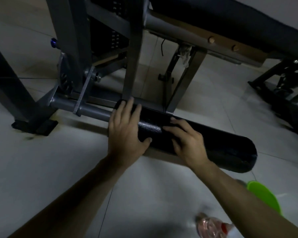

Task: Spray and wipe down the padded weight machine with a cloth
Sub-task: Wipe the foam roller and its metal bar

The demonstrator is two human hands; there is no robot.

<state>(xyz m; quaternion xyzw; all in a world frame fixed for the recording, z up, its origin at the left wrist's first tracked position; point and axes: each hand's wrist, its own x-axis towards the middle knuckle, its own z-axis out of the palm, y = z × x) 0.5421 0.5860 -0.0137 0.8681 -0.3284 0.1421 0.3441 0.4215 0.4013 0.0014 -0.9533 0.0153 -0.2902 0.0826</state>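
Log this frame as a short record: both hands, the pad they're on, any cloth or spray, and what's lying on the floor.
left hand: wrapped over the roller pad at the end next to the grey bar, thumb on the near side
right hand: further along the same pad, fingers bent over its top
cloth: none that I can make out; the picture is dark
floor: tiled; blurred clear bottle at the bottom edge, green object at lower right
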